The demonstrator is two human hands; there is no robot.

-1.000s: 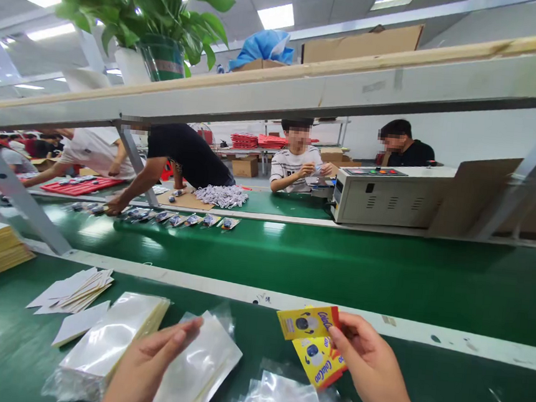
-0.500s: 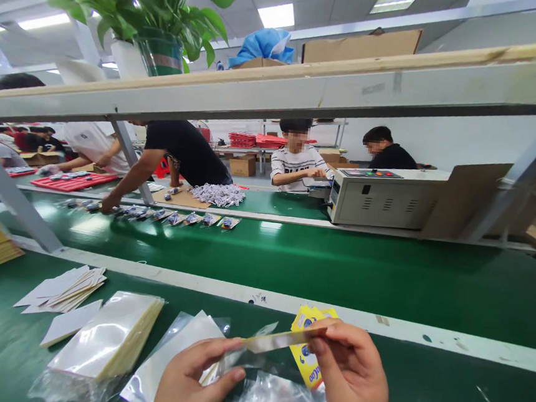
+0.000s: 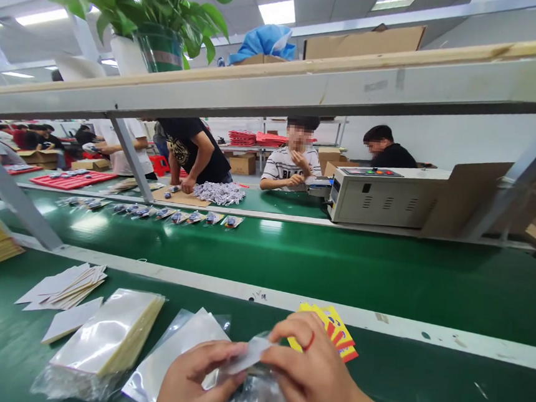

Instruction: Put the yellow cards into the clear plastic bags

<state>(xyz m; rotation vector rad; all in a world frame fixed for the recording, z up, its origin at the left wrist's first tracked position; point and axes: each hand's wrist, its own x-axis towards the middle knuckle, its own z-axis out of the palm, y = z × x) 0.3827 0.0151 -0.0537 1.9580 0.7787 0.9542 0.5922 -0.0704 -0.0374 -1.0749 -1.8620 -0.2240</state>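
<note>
Both hands meet at the near edge of the green desk. The left hand pinches a clear plastic sleeve by its end, and the right hand grips its other side along with yellow printed cards. A stack of sleeves sits just left.

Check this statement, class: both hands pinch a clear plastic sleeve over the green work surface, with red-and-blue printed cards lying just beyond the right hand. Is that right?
Not quite. The printed cards beyond the right hand are yellow with red, not red-and-blue, as the head view shows. The rest stands: the left hand and right hand both pinch the clear plastic sleeve over the green work surface.
</note>
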